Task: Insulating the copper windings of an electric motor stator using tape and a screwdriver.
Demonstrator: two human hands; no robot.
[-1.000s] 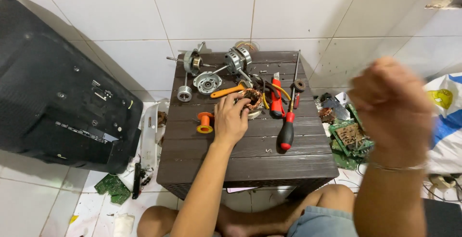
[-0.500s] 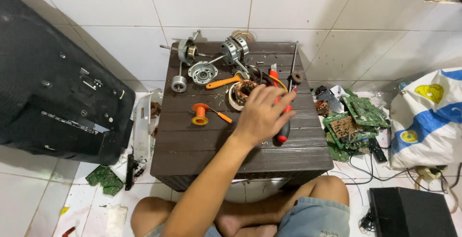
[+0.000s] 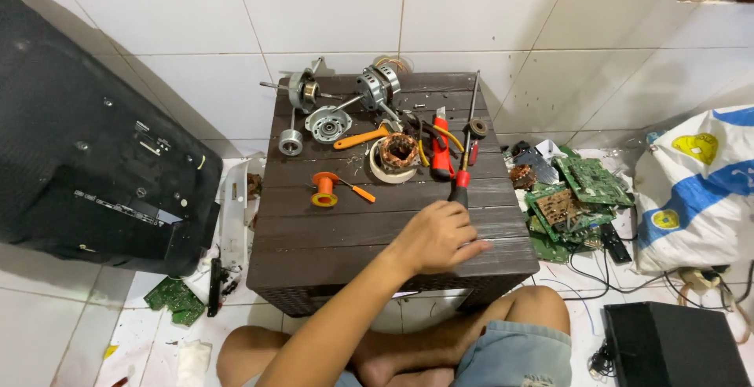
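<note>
My left hand (image 3: 438,238) reaches across the dark brown slatted table (image 3: 330,253), fingers curled over the black-and-red handle of a long screwdriver (image 3: 462,181). The shaft runs up toward the wall. Just left of it lie a red cutter (image 3: 441,151) and a stator with copper winding (image 3: 397,155). An orange spool (image 3: 324,189) and a small orange screwdriver (image 3: 361,193) sit further left. Motor parts (image 3: 377,84) stand at the table's far edge. My right hand is out of view.
A black television back panel (image 3: 94,175) leans on the wall at left. Green circuit boards (image 3: 573,190) and cables cover the floor to the right, beside a white, blue and yellow bag (image 3: 691,190). A black box (image 3: 667,348) sits at bottom right. My bare legs are under the table.
My left hand moved from the stator in the table's middle down and right onto the screwdriver handle. My right hand, raised at right a second ago, has left the view.
</note>
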